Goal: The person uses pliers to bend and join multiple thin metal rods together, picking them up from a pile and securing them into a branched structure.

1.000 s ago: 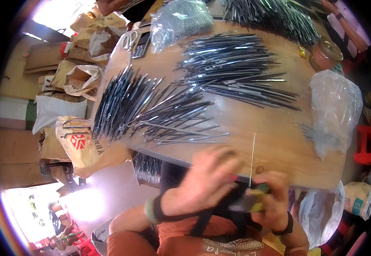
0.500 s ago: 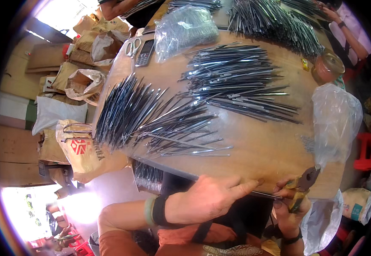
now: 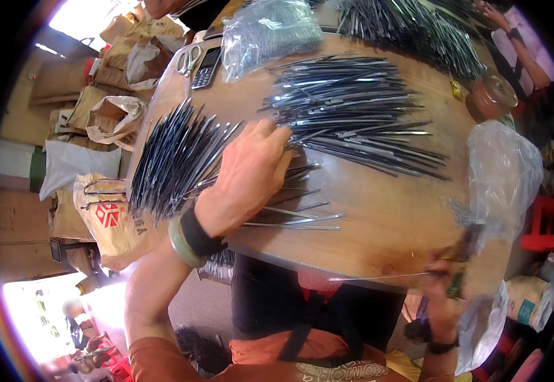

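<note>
My left hand (image 3: 248, 169) reaches over the table among long, thin, dark metal strips. Its fingers are bent and closed at the ends of a loose fan of strips (image 3: 305, 216); the fingertips' hold is hidden. On its left lies a dense bundle of strips (image 3: 168, 159), and beyond it a wide pile of strips (image 3: 347, 95). At the near right edge my right hand (image 3: 442, 290), smeared by motion, is closed around pliers (image 3: 461, 254) with yellowish handles. A single thin strip (image 3: 379, 277) sticks out leftward from that hand, over the table's edge.
On the wooden table (image 3: 379, 216) are scissors (image 3: 188, 60), a mobile phone (image 3: 207, 68), a clear bag of strips (image 3: 270, 38), a clear plastic bag (image 3: 503, 172) and a round jar (image 3: 492, 99). Sacks (image 3: 114, 121) stand leftward, a red stool (image 3: 546, 223) rightward. Other people sit at the far side.
My left hand has moved from the near edge by the pliers up and left to the strips. The right hand with the pliers stays near the right edge, now blurred, its strip pointing left.
</note>
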`<state>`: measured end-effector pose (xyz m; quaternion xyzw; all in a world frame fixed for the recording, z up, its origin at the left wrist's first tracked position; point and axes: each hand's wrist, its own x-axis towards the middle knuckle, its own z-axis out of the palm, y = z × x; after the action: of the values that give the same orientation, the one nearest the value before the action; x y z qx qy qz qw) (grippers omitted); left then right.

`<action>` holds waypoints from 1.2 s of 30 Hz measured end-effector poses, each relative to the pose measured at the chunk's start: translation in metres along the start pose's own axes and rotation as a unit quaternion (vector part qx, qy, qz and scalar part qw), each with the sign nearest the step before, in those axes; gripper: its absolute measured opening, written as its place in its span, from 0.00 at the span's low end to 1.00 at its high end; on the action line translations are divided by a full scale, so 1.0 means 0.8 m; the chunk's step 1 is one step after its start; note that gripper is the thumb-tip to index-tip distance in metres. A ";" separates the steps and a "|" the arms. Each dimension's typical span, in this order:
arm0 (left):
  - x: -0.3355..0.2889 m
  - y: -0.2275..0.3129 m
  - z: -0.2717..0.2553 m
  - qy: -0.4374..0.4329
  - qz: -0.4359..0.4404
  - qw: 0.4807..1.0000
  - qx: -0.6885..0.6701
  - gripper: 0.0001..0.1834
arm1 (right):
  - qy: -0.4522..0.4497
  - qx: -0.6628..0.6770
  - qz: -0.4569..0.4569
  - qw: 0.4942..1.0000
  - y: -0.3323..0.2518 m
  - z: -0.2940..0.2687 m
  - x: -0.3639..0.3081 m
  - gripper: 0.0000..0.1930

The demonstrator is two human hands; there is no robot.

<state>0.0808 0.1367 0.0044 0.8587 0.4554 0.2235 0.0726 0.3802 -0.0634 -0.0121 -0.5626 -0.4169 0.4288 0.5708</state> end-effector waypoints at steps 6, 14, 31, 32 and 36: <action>0.014 -0.017 0.018 -0.068 0.023 0.990 0.125 0.06 | 0.040 -0.331 -0.262 0.906 -0.095 -0.035 0.031 0.07; 0.024 0.015 -0.044 -0.003 0.092 0.987 0.129 0.06 | -0.066 -0.473 -0.270 0.836 -0.131 -0.045 0.045 0.12; -0.122 0.129 -0.024 -0.066 -0.388 0.384 -0.835 0.19 | 0.074 -0.010 -0.051 0.996 -0.087 -0.045 0.016 0.11; -0.124 0.134 -0.017 -0.101 -0.367 0.371 -0.847 0.24 | 0.068 0.076 -0.042 0.994 -0.077 -0.041 0.014 0.12; -0.129 0.151 0.007 -0.187 -0.317 0.262 -0.892 0.17 | 0.017 0.131 -0.021 0.991 -0.053 -0.046 0.011 0.13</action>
<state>0.1241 -0.0161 0.0061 0.0581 0.1784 0.2809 0.9412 0.4188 -0.0656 0.0294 -0.4812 -0.3593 0.4583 0.6552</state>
